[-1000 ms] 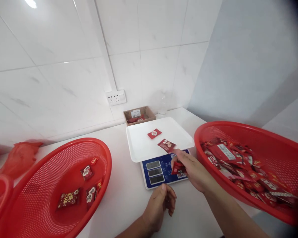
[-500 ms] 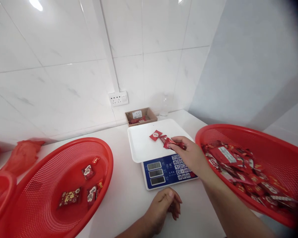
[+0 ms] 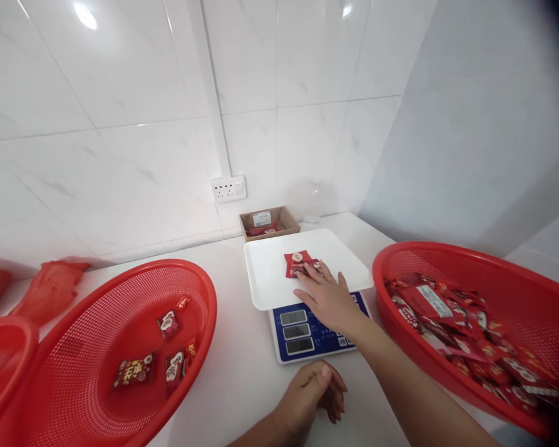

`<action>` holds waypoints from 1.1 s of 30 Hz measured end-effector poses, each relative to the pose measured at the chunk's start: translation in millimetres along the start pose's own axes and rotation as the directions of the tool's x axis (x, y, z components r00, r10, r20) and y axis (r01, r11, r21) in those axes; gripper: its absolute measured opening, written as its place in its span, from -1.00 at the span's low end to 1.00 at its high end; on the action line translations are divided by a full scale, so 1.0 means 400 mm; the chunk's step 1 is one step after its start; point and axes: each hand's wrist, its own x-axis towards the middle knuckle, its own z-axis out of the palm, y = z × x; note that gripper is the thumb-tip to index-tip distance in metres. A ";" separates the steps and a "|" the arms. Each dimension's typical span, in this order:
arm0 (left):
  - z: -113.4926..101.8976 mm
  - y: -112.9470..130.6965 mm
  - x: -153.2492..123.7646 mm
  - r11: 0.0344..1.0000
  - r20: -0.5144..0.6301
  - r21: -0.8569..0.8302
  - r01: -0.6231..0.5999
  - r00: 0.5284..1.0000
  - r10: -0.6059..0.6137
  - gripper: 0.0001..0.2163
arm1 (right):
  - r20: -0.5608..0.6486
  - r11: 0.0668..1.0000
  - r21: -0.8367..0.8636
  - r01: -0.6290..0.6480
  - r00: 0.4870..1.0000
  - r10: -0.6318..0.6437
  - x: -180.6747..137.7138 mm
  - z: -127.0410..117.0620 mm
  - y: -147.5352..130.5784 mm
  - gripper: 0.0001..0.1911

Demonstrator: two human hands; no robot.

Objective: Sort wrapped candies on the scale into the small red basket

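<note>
My right hand (image 3: 325,293) lies flat, palm down, over the near part of the white tray (image 3: 270,280) of a blue electronic scale (image 3: 307,332). Its fingertips touch a small pile of red snack packets (image 3: 298,261) on the tray. Whether a packet is under the palm is hidden. My left hand (image 3: 313,392) rests on the white counter in front of the scale, fingers curled, holding nothing that I can see.
A red mesh basket (image 3: 451,257) full of red packets stands at the right. Another red basket (image 3: 121,292) at the left holds several packets. A small cardboard box (image 3: 268,222) sits behind the scale, under a wall socket (image 3: 228,188). A red bag (image 3: 46,287) lies far left.
My right hand carried a red packet from above the scale's keypad onto the tray and now lies flat beside the packets. The left hand has barely moved.
</note>
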 end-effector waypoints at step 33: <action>0.002 0.017 -0.003 0.998 0.017 -0.023 0.054 0.998 -0.053 -0.59 | 0.442 0.963 0.133 -0.237 0.883 0.156 -0.292 -0.153 0.423 -0.46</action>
